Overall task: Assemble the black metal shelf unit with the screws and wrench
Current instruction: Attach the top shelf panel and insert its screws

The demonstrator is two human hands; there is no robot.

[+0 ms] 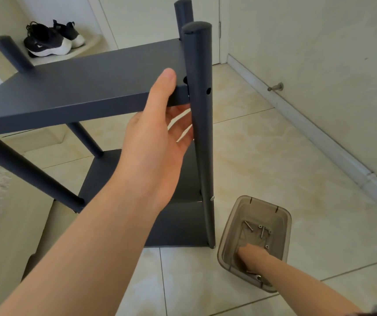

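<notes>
- Left hand grips the upper shelf at its near edge, thumb on top and fingers below, just beside the front right post.
- Right hand is down inside the clear bin on the floor. It is seen only through the bin wall, so one cannot tell if its fingers are wide or closed on sth.
- Done so far, as it seems: frame stands upright w/ 4 posts in place. The lower shelf looks fixed, w/ a screw head showing at the post there.
- Left to do, probably: the upper shelf corner at the front right post. The hole in the post is empty, and the hand supports the shelf here.
- Other corners of the upper shelf: not visible enough to say.
- Screws lie loose in the bin, just ahead of the right hand. The wrench lies in the same bin, near the right wrist.
- Bin stands beside the post foot, well apart from the left hand.
</notes>
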